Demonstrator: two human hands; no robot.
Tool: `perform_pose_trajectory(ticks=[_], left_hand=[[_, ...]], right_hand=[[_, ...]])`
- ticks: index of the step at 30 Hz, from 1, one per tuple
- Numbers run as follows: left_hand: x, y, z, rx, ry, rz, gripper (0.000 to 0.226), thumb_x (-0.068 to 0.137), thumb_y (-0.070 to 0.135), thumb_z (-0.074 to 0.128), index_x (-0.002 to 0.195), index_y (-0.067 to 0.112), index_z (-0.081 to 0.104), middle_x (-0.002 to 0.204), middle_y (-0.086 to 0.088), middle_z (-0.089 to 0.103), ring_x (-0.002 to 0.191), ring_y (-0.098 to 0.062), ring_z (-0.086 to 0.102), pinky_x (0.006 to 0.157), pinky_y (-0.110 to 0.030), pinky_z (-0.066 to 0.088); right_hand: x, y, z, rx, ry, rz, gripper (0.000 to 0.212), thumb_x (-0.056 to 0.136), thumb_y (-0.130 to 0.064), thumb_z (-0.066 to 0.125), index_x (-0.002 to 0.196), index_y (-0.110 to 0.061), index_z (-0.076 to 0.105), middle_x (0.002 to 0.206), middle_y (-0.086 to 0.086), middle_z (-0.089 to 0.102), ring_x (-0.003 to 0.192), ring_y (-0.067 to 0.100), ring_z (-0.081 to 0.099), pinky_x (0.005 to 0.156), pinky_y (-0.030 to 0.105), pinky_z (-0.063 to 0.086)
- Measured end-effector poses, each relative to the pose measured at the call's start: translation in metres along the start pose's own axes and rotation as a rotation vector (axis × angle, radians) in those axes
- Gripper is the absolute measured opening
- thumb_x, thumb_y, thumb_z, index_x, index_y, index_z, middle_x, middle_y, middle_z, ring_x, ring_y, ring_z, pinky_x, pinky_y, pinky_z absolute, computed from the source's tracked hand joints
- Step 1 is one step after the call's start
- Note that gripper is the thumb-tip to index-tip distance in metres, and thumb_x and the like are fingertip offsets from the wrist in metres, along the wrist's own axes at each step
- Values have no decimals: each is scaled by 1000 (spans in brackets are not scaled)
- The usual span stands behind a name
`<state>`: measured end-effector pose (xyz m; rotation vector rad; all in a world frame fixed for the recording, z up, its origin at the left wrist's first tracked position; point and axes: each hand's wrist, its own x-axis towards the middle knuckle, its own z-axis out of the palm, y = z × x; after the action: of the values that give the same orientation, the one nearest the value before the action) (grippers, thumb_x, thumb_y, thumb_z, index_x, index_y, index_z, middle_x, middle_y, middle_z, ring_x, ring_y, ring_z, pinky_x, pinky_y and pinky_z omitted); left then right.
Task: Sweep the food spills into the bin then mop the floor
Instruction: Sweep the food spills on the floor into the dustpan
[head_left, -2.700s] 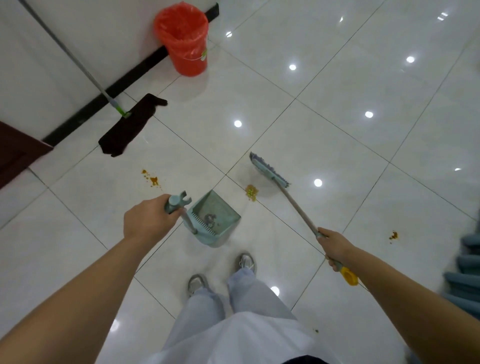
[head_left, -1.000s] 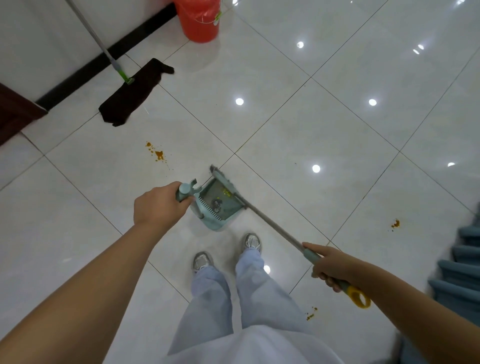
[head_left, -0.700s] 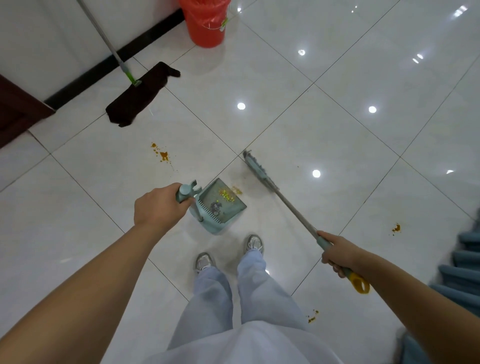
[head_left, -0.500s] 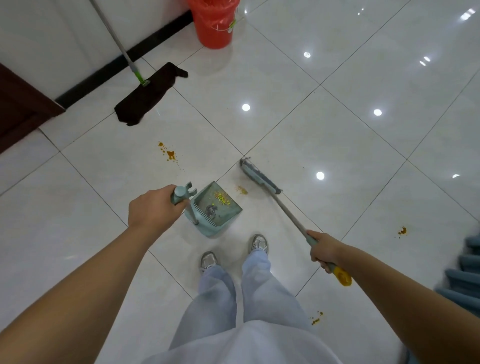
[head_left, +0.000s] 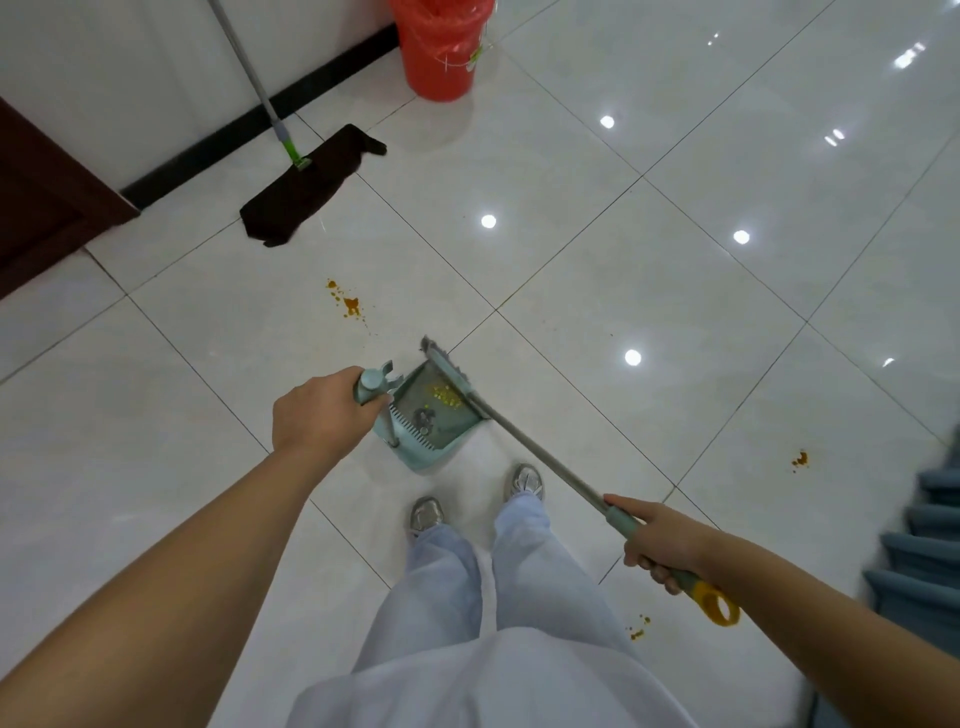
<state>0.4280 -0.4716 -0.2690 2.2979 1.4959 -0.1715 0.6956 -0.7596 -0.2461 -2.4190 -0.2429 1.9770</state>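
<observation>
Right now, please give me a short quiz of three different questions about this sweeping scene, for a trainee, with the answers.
1. True or false: the broom head lies at the mouth of the dustpan.
2. Which hand grips the dustpan handle? A) left hand B) right hand
3. Fill in: the mop lies on the floor near the red ____.

Key: 1 true; 2 A; 3 bin.
</observation>
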Motion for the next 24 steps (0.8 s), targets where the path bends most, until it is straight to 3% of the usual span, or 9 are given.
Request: perform_pose_trajectory(ticks=[9,18,24], left_hand=[[-4,8,-12,-70,40,36,26,81,66,53,86,41,59,56,17,51,56,-14,51,48,-21,29],[6,70,-2,-93,79,33,25,82,64,54,87,40,60,53,21,44,48,-2,39,45,-18,22],[13,94,11,-53,84,8,28,80,65,56,93,41,63,64,11,56,62,-19,55,51,-23,31]], right_hand=[[3,9,-20,138,196,-25,74,88,5,55,146,-36,34,72,13,55,45,15,45,41,21,44],[53,23,-101,169,364,-12,75,88,8,50,149,-31,29,84,16,56,50,20,47,41,24,45],[97,20,-147,179,369,16,76,87,11,49,151,-23,27,77,16,53,47,21,43,35,20,41]])
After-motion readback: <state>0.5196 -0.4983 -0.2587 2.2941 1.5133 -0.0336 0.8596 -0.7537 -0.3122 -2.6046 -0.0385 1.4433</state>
